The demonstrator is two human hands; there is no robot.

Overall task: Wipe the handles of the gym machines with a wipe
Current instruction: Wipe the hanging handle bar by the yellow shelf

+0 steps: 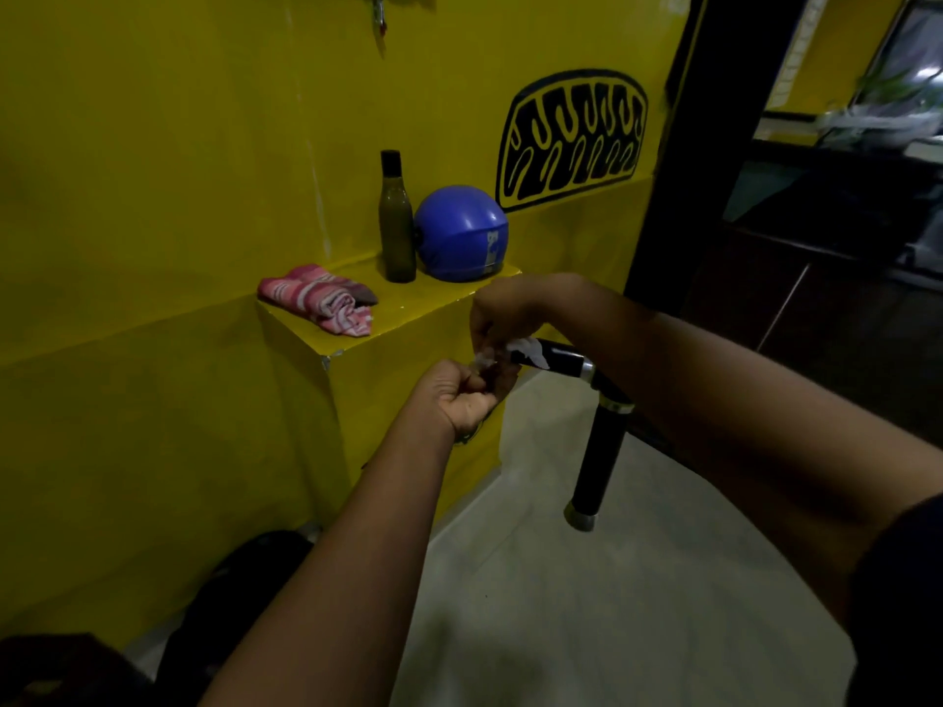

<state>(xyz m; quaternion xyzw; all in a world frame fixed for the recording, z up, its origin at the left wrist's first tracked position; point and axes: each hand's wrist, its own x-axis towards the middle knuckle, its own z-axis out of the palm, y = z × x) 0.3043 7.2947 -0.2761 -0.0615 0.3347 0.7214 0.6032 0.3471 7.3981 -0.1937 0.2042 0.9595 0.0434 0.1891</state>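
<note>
Yellow ledge (408,318) carries striped cloth (319,297), dark bottle (396,222), blue ball (461,233)

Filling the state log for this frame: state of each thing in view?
wipe: crumpled on handle end
handle: end partly covered by wipe
left hand: pinches wipe
right hand: pinches wipe
bottle: upright, capped
striped cloth: crumpled on ledge
blue ball: resting on ledge

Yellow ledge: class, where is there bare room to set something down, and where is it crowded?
Bare: on the ledge, the front strip between the striped cloth and the right hand. Crowded: the back, where the dark bottle and blue helmet stand close together.
</note>
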